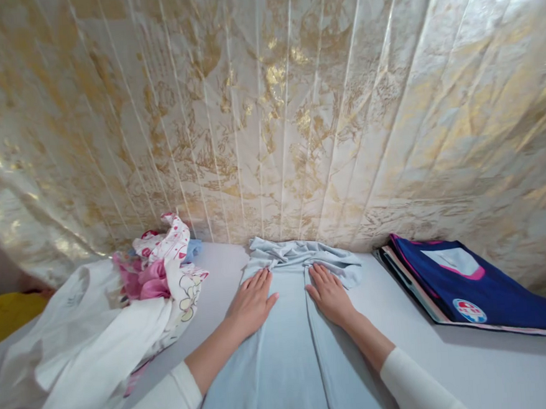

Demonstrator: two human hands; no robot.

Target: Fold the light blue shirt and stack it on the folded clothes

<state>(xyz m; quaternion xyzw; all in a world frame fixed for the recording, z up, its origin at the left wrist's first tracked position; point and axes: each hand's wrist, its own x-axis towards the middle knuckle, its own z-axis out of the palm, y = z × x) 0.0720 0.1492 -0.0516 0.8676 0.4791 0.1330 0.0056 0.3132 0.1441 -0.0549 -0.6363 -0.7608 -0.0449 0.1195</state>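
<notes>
A light blue garment (287,347) lies spread on the white table in front of me, its two long side panels lying along a middle panel. Its far end is bunched into loose folds (304,252). My left hand (252,302) rests flat on the garment's left side, just below the bunched part, fingers stretched out. On the right side, my right hand (330,295) lies flat in the same way, fingers pointing away from me. Neither hand grips the cloth. The garment's near edge runs out of view at the bottom.
To the left is a loose heap of clothes (109,334), white, pink and patterned. A stack of folded clothes (488,283), dark blue on top, sits on the right. Behind the white table (402,320) hangs a gold-and-white curtain (266,105). Something yellow (14,316) shows at far left.
</notes>
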